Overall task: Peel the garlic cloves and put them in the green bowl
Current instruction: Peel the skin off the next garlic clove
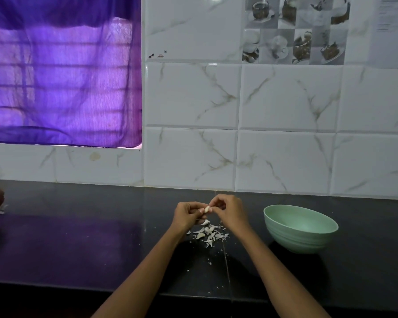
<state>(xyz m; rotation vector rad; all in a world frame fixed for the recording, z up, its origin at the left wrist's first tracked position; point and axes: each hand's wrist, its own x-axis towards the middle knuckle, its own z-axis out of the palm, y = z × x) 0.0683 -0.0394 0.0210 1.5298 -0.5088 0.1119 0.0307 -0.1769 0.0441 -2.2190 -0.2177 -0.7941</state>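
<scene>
Both hands' fingertips [202, 210] pinching garlic clove [207, 209]

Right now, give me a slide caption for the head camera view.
Both hands, left hand and right hand, peel a garlic clove above scattered skins, green bowl alongside.

I see both bare forearms reaching forward from the lower edge of the view and converging toward the middle, wrists slightly bent inward. My left hand [187, 214] is curled, its fingers folded in and its thumb and fingertips pinching a small pale garlic clove [207, 209] held between the two hands. My right hand [230, 211] sits just beside it, knuckles up, its thumb and forefinger closed on the same clove from the other side.
</scene>
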